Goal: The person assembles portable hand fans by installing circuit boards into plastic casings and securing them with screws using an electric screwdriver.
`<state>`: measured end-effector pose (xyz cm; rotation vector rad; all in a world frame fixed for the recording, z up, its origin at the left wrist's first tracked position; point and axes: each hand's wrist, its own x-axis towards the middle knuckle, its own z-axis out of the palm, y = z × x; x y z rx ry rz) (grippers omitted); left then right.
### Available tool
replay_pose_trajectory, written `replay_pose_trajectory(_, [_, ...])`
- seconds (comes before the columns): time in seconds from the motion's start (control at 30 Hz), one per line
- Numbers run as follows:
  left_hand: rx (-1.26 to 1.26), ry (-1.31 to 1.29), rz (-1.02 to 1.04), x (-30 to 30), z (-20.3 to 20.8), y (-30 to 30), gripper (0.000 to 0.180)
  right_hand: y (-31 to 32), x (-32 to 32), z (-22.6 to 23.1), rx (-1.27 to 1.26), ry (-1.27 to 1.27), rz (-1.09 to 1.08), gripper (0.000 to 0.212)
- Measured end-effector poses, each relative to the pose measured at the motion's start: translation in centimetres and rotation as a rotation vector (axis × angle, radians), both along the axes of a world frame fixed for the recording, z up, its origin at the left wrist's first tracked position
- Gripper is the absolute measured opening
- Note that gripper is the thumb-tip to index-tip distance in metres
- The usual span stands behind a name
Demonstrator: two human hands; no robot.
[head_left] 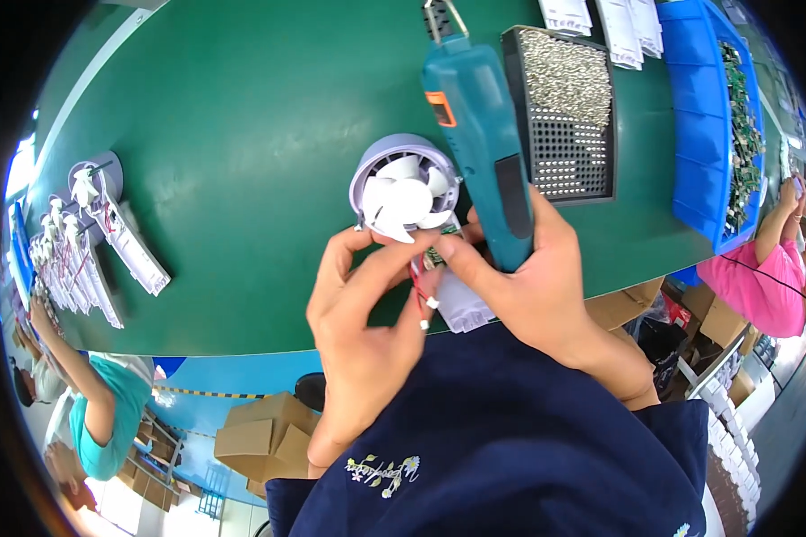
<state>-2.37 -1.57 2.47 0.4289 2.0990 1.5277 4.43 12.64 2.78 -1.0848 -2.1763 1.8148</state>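
Bench [242, 134] dark green; fan [406, 190] lilac housing, white blades; power screwdriver [479, 134] teal with orange panel and black grip; screw tray [571, 152] black perforated grid, silvery screws; bin [703, 116] bright blue; wires [418, 285] red; own garment navy, small floral print

orange label [440, 108] on teal driver, upper middle | brown cartons [264, 437] stacked on floor, lower left | more cartons [625, 306] under table edge, right | white paper slips [605, 20] along top edge, beside blue bin
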Motion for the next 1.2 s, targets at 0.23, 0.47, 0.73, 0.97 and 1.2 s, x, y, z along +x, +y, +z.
replay_pose_trajectory(0.23, [0.07,-0.044,0.033,-0.5,-0.3,-0.1,0.032,5.1,3.9,4.7,-0.701,0.649,-0.108,0.04])
replay_pose_trajectory(0.47, [0.153,-0.123,-0.037,-1.7,-0.6,2.8,0.029,11.7,1.5,3.7,-0.054,1.194,0.248,0.079])
replay_pose_trajectory(0.73, [0.093,-0.162,-0.052,-1.5,0.1,3.6,0.026,12.6,-0.1,0.3,-0.02,1.222,0.22,0.097])
replay_pose_trajectory(0.97, [0.116,-0.197,-0.03,-1.4,-0.3,3.6,0.026,12.5,-0.5,-0.2,-0.037,1.202,0.193,0.1])
replay_pose_trajectory(1.2, [0.127,-0.195,-0.02,-1.4,-0.2,3.3,0.026,11.4,-0.9,-0.7,-0.009,1.197,0.179,0.096])
